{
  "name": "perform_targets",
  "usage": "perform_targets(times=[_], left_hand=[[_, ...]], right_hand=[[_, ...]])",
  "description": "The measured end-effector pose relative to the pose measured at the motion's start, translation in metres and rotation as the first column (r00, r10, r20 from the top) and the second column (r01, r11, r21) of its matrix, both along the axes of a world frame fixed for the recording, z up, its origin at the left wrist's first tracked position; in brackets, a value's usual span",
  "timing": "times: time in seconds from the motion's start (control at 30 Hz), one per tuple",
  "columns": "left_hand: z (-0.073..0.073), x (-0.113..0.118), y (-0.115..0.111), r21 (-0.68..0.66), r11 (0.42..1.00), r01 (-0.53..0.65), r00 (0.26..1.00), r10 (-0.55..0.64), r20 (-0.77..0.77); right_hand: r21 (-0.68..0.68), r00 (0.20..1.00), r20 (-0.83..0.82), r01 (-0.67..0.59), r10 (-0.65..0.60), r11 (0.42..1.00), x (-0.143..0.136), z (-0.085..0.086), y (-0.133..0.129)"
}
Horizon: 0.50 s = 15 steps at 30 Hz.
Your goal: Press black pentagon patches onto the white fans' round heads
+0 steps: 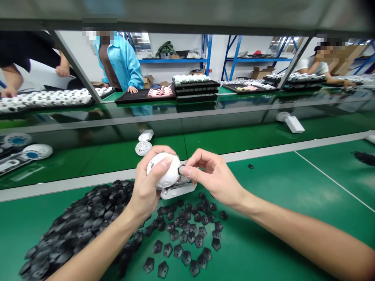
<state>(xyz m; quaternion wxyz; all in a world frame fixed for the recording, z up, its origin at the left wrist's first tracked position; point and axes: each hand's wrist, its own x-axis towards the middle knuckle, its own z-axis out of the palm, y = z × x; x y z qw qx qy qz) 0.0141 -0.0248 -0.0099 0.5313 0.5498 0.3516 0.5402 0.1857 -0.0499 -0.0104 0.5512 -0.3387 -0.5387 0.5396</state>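
The head view looks forward and down; the green workbench lies near.

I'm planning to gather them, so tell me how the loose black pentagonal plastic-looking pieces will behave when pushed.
The loose black pentagonal plastic-looking pieces are probably stiff, given their crisp corners. Lying mostly flat on the smooth green tabletop, they would likely slide, not roll. In the dark overlapping heap, pushing one may shift its neighbours.

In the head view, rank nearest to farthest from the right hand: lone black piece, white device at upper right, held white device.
1. Held white device: in the left hand, beside the right hand.
2. Lone black piece: on the green surface, rightward.
3. White device at upper right: beyond the pale strip.
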Motion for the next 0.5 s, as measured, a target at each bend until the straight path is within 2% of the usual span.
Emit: perform_targets(times=[0.2,0.37,0.5], left_hand=[[0.002,0.000,-0.003,0.035,0.998,0.047,0.999,-0.047,0.005],[0.003,-0.005,-0.006,0.057,0.997,0.060,0.994,-0.054,-0.093],[0.007,-0.009,-0.013,0.034,0.995,0.093,0.990,-0.089,-0.113]], right_hand=[[-0.077,0.997,-0.045,-0.067,0.063,0.995,-0.004,0.004,-0.006],[-0.141,0.995,-0.033,-0.101,0.098,0.985,-0.001,0.007,-0.005],[-0.278,0.977,-0.023,-0.209,0.211,0.938,0.004,0.013,-0.005]])
